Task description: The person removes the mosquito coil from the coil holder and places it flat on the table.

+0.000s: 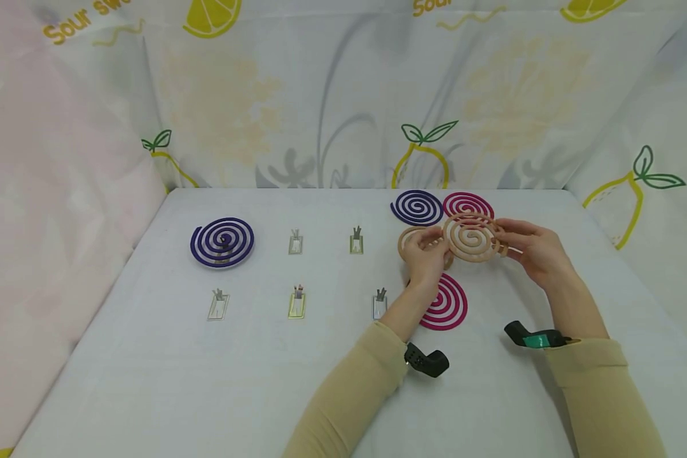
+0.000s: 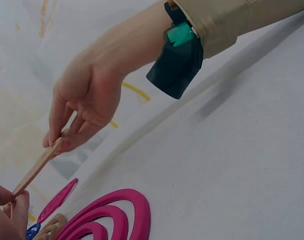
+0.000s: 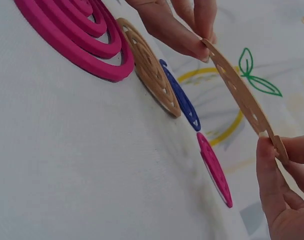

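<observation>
Two beige sleeves come in from the near edge of the white-covered bench, each wrist carrying a small dark camera. Beyond them, the left hand and the right hand pinch opposite rims of a tan flat spiral coil, held lifted off the bench, tilted, toward the far right corner; the left hand's fingertips grip one rim and the right hand's fingertips the other. Under the left hand lies a second tan spiral coil, flat on the cloth. Just nearer the front edge lies a magenta spiral coil. Behind the held coil, toward the far edge, a dark blue spiral coil and another magenta spiral coil lie side by side. Across the middle of the bench stand six small metal coil stands in two rows, and near the far left corner a larger dark blue spiral coil sits on one of them.
</observation>
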`<control>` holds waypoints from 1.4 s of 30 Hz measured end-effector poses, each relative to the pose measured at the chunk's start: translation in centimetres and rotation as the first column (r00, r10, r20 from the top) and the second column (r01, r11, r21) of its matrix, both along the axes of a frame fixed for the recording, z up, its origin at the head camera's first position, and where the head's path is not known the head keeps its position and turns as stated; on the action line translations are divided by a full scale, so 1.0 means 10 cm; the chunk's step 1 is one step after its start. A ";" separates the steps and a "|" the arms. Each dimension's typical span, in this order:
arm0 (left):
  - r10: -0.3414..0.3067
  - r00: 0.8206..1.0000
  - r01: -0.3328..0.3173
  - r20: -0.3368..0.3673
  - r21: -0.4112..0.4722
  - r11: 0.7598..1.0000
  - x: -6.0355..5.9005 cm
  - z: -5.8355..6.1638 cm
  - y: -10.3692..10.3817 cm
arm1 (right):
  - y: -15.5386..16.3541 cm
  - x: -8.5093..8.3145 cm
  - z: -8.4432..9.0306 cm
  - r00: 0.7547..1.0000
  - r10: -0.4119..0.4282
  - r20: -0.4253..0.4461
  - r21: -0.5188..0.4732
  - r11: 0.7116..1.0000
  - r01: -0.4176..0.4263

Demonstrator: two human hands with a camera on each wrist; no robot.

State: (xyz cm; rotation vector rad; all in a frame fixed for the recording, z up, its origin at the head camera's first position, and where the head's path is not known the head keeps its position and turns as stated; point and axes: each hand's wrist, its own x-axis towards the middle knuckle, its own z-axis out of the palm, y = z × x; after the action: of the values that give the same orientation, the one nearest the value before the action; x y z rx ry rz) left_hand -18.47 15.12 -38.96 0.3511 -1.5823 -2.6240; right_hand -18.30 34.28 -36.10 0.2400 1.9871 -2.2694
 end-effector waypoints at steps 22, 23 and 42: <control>-0.080 0.990 0.094 0.118 -0.118 0.989 0.09 -0.05 0.10 | 0.08 -0.01 -0.13 0.994 -0.106 0.009 0.122 0.987 0.104; -0.080 0.990 0.095 0.117 -0.133 0.987 0.09 -0.05 0.10 | 0.08 -0.01 -0.13 0.995 -0.104 0.009 0.127 0.987 0.102; -0.126 0.985 0.151 0.121 -0.222 0.963 0.15 -0.03 0.15 | 0.14 0.00 -0.14 0.992 -0.122 0.044 0.198 0.974 0.111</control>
State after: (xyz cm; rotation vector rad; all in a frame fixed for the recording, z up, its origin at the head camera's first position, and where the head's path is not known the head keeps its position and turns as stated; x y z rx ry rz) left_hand -17.00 16.65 -39.22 0.3833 -1.9910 -2.5171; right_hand -18.32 35.70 -37.51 0.4451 2.2220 -2.1056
